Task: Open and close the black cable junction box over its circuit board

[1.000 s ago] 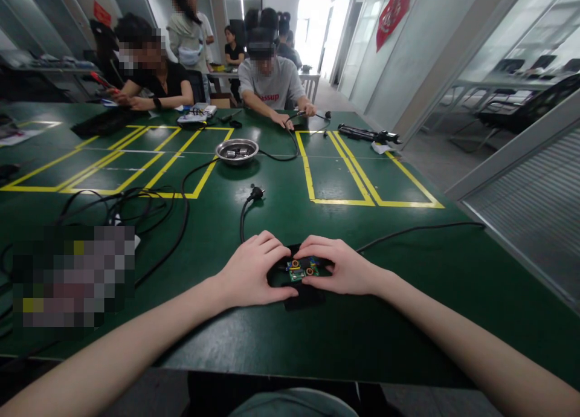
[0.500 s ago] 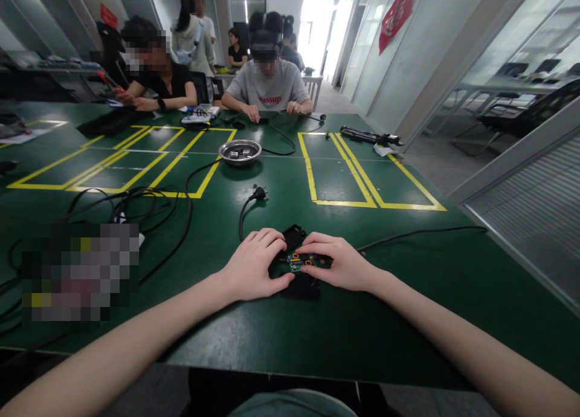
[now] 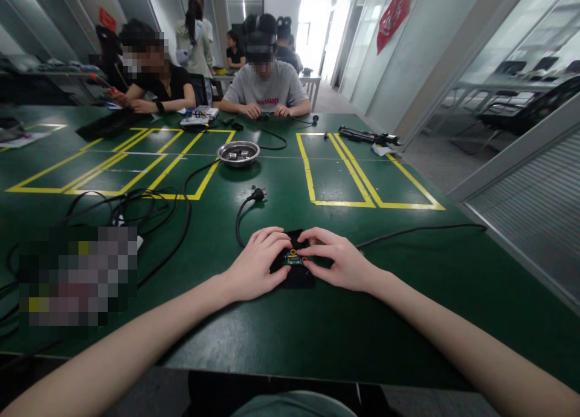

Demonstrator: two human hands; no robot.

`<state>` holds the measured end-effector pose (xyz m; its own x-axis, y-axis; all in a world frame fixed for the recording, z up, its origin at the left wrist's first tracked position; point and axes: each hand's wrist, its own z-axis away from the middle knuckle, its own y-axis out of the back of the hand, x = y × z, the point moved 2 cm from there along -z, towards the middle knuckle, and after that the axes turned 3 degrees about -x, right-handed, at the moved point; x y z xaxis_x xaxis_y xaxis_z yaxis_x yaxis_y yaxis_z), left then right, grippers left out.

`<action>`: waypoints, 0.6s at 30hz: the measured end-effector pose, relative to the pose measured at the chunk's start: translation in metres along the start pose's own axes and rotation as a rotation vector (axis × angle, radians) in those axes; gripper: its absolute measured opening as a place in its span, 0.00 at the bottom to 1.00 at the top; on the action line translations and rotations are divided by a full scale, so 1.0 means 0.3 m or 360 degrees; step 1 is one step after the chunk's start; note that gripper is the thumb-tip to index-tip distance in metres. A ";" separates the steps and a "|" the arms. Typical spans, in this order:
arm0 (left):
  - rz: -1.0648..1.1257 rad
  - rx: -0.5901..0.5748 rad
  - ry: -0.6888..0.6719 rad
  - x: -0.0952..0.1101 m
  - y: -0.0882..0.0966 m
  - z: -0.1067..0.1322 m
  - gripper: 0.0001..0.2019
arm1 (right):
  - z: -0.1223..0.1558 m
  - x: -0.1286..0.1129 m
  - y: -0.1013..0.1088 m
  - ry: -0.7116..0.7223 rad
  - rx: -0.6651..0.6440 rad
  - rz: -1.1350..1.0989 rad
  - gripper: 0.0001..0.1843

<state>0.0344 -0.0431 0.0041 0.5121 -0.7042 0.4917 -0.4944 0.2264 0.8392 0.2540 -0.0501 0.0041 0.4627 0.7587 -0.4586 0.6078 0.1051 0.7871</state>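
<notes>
A small black device case [image 3: 296, 276] lies on the green table [image 3: 317, 326] right in front of me, with a green circuit board [image 3: 293, 258] and coloured parts showing between my hands. My left hand [image 3: 256, 263] grips its left side with curled fingers. My right hand [image 3: 338, 260] presses on its right side, fingertips at the board. A black cord [image 3: 240, 217] with a plug [image 3: 257, 193] runs out from the case toward the table's middle.
A metal bowl [image 3: 238, 152] with small parts stands mid-table among yellow tape lines [image 3: 312, 181]. Black cables [image 3: 136, 208] coil at the left; another cable [image 3: 421, 229] trails right. Two people sit working at the far edge, others stand behind. A black tool [image 3: 367, 136] lies far right.
Both hands have closed in on the case. The loose black piece that stood out behind it half a second ago now lies flat under my fingers, and less of the board shows.
</notes>
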 end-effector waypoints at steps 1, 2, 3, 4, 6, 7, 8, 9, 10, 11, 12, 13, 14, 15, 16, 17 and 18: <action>0.0005 0.0001 0.0009 -0.001 0.001 -0.001 0.17 | 0.002 0.002 0.007 -0.0004 -0.0017 0.0022 0.11; 0.0009 0.0002 0.0019 -0.002 0.003 -0.001 0.16 | 0.004 0.007 0.018 -0.0014 -0.0034 0.0034 0.13; 0.0012 0.0003 0.0027 -0.005 0.005 -0.002 0.16 | 0.007 0.015 0.030 -0.0027 -0.0051 0.0045 0.15; 0.0015 0.0007 0.0034 -0.008 0.007 -0.003 0.15 | 0.011 0.026 0.044 -0.0040 -0.0069 0.0064 0.16; 0.0021 0.0005 0.0040 -0.016 0.011 -0.003 0.16 | 0.019 0.052 0.071 -0.0065 -0.0138 0.0123 0.14; 0.0024 -0.0005 0.0038 -0.019 0.012 -0.002 0.16 | 0.023 0.065 0.082 -0.0073 -0.0188 0.0146 0.11; 0.0025 -0.0014 0.0035 -0.023 0.012 -0.002 0.17 | 0.025 0.076 0.089 -0.0075 -0.0233 0.0150 0.07; 0.0020 -0.0019 0.0037 -0.026 0.012 -0.001 0.19 | 0.027 0.085 0.093 -0.0075 -0.0264 0.0148 0.05; 0.0009 -0.0024 0.0040 -0.028 0.011 0.000 0.22 | 0.027 0.090 0.094 -0.0069 -0.0280 0.0148 0.05; -0.0010 -0.0028 0.0041 -0.029 0.010 0.001 0.24 | 0.026 0.092 0.091 -0.0063 -0.0285 0.0156 0.06; -0.0034 -0.0030 0.0042 -0.029 0.009 0.001 0.27 | 0.024 0.092 0.086 -0.0056 -0.0282 0.0174 0.07; -0.0058 -0.0025 0.0043 -0.030 0.008 0.000 0.27 | 0.022 0.089 0.080 -0.0046 -0.0278 0.0197 0.08; -0.0078 -0.0015 0.0043 -0.030 0.007 -0.002 0.26 | 0.019 0.086 0.074 -0.0036 -0.0273 0.0218 0.08; -0.0092 -0.0002 0.0041 -0.030 0.006 -0.004 0.24 | 0.016 0.083 0.068 -0.0030 -0.0269 0.0233 0.09; -0.0098 0.0012 0.0036 -0.031 0.006 -0.007 0.22 | 0.014 0.080 0.062 -0.0026 -0.0265 0.0241 0.09; -0.0097 0.0032 0.0030 -0.032 0.006 -0.011 0.20 | 0.013 0.078 0.058 -0.0029 -0.0260 0.0250 0.09; -0.0093 0.0048 0.0024 -0.035 0.005 -0.015 0.19 | 0.012 0.077 0.055 -0.0036 -0.0254 0.0259 0.09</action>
<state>0.0314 -0.0325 0.0013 0.5511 -0.7055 0.4457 -0.4842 0.1647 0.8593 0.2771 -0.0332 0.0049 0.5617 0.7595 -0.3281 0.4150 0.0844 0.9059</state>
